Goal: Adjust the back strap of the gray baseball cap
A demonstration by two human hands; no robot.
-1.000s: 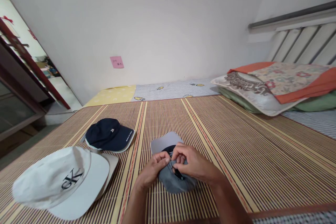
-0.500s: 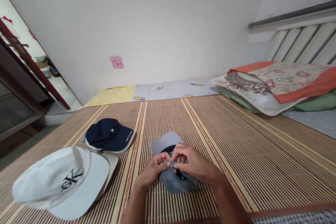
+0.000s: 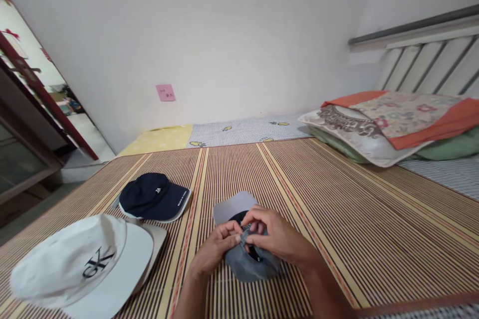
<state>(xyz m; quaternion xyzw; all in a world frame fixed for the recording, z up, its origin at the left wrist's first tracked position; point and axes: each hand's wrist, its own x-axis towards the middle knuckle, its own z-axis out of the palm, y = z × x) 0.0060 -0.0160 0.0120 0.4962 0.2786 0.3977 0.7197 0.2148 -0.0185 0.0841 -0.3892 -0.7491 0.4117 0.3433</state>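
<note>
A grey cap point(image 3: 252, 265) lies upside down on the striped bamboo mat point(image 3: 337, 219), its lighter brim pointing away from me. My left hand point(image 3: 220, 245) pinches the cap's back strap from the left side. From the right, my right hand point(image 3: 272, 232) has its thumb and fingers closed on the same strap, close to the left fingertips. The strap's fastening is small and partly hidden by my fingers. An opening in the cap's back shows just below the hands.
At the left lie a navy cap point(image 3: 149, 197) and a white cap point(image 3: 71, 259), each overlapping another cap beneath. Pillows point(image 3: 374, 139) with an orange-edged floral cover point(image 3: 415, 114) sit at the back right, near a radiator point(image 3: 430, 62). A wall closes off the far side.
The view has shifted slightly, so the caps sit a little lower. The fingers of both hands have moved slightly at the strap, with the fingertips a little farther apart.
</note>
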